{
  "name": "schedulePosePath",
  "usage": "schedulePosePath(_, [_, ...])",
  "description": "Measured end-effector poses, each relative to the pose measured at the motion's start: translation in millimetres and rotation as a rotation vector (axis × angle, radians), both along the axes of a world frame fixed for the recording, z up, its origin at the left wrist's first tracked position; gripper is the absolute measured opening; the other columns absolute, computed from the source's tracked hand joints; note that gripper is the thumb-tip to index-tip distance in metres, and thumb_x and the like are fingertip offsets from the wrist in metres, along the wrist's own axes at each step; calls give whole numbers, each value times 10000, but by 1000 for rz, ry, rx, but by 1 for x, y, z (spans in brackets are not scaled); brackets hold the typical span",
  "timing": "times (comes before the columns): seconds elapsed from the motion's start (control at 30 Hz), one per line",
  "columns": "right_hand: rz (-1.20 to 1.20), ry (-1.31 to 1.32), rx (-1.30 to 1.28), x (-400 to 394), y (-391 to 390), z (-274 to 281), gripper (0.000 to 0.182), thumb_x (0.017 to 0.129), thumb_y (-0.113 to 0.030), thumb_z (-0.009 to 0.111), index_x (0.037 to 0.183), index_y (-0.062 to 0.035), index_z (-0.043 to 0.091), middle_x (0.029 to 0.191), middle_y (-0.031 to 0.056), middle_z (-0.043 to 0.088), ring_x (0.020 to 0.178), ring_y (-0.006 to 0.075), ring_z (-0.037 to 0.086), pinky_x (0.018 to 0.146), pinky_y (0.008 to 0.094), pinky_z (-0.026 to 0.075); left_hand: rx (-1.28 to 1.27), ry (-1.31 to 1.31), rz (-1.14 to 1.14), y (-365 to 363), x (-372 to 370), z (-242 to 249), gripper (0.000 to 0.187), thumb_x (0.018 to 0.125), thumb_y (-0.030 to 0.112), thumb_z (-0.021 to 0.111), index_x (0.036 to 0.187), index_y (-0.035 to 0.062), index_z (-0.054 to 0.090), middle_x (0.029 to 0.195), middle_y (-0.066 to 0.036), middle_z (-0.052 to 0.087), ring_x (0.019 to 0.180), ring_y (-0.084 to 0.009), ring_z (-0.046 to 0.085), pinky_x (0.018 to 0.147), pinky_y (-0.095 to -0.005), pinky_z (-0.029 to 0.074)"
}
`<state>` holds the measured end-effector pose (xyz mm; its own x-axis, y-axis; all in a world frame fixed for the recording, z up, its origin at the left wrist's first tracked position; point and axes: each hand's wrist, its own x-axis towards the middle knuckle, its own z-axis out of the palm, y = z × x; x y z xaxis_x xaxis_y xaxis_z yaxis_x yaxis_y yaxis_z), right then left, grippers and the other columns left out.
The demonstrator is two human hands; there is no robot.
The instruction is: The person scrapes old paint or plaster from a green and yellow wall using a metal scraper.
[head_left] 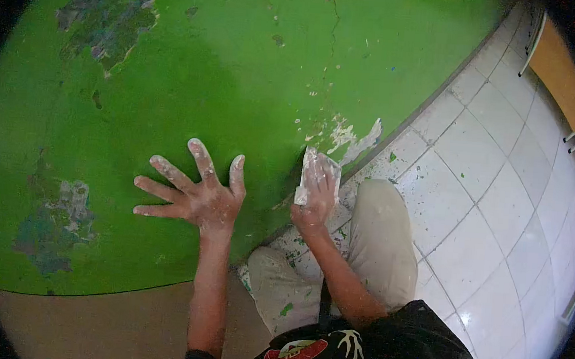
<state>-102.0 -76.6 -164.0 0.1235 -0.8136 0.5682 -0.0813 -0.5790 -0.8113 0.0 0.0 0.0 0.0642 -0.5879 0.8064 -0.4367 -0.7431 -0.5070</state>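
Apparently light and stiff, the flat, white-smeared tool [302, 196] lies against the green wall [267, 91] under your right hand [314, 205], its fingers nearly together across it; grip its edges, as dust may make it slippery. Your left hand [212, 202] spreads 5 digits on the wall, holding nothing. Paint flakes dot the tiled floor [466, 149].

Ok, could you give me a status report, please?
Left hand spread on green wall. Right hand holding white-smeared flat tool beside white patch. Nothing visibly in the way.
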Motion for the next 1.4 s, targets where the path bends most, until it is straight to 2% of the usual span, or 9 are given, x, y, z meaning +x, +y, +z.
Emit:
schedulePosePath(0.3, [0,45,-13,-2,10,-7,477,707,-89,632,1173,-5,688,1366,209,591,1311,423,510,1089,511,400,-57,-1,-24,-2,5,-4,858,893,752,443,1587,282,261,1621,-295,114,1432,-637,87,1046,-834,-22])
schedulePosePath(0.53, [52,19,90,2,16,-7,536,736,-131,622,1258,-18,664,1385,222,564,1275,440,526,1071,532,411,-54,23,-23,-3,1,-5,850,886,736,489,1574,273,303,1626,-280,132,1443,-620,98,1060,-816,-23])
schedulePosePath(0.67, [-56,15,-59,8,7,-18,582,730,-94,620,1308,-29,643,1401,221,551,1280,430,523,1083,529,400,-59,12,-41,-3,0,-4,853,880,725,523,1565,252,336,1621,-286,151,1452,-606,101,1066,-807,-15])
schedulePosePath(0.83, [-35,89,74,-21,-36,33,531,714,27,646,1245,38,639,1362,247,572,1321,429,495,1107,538,379,-68,20,-28,-5,1,-5,837,882,726,517,1560,265,345,1623,-283,149,1450,-607,104,1054,-820,-1])
schedulePosePath(1.03, [-150,-19,-188,25,-5,-9,376,934,-78,541,1294,-27,637,1372,204,592,1302,363,539,1080,486,425,-72,24,-32,-4,-1,-5,832,883,727,514,1558,270,346,1628,-275,144,1453,-602,105,1068,-808,-5])
schedulePosePath(1.1, [-138,77,-76,8,-10,0,391,922,-74,562,1305,-24,626,1332,216,611,1265,370,563,1080,472,432,-56,26,-19,-3,-1,-5,833,882,725,517,1559,271,344,1629,-273,141,1456,-598,104,1074,-802,-9])
schedulePosePath(1.13, [-100,-81,100,1,-27,13,448,855,-60,605,1300,-11,621,1319,231,605,1258,395,549,1075,479,428,-59,24,-21,-4,0,-5,832,883,721,520,1559,271,342,1629,-272,141,1457,-596,104,1077,-797,-14])
schedulePosePath(1.27, [-30,46,110,-5,-7,10,614,681,-4,588,1293,40,603,1347,249,559,1268,439,501,1070,529,393,-74,22,-50,-4,1,-6,828,886,711,526,1562,272,336,1629,-268,151,1457,-594,112,1079,-795,-20])
schedulePosePath(1.4, [-32,-28,18,4,-3,1,673,652,34,556,1324,13,598,1354,230,564,1285,435,499,1127,506,355,-75,29,-40,-3,2,-6,829,884,710,531,1563,276,336,1630,-261,156,1457,-593,114,1077,-798,-15])
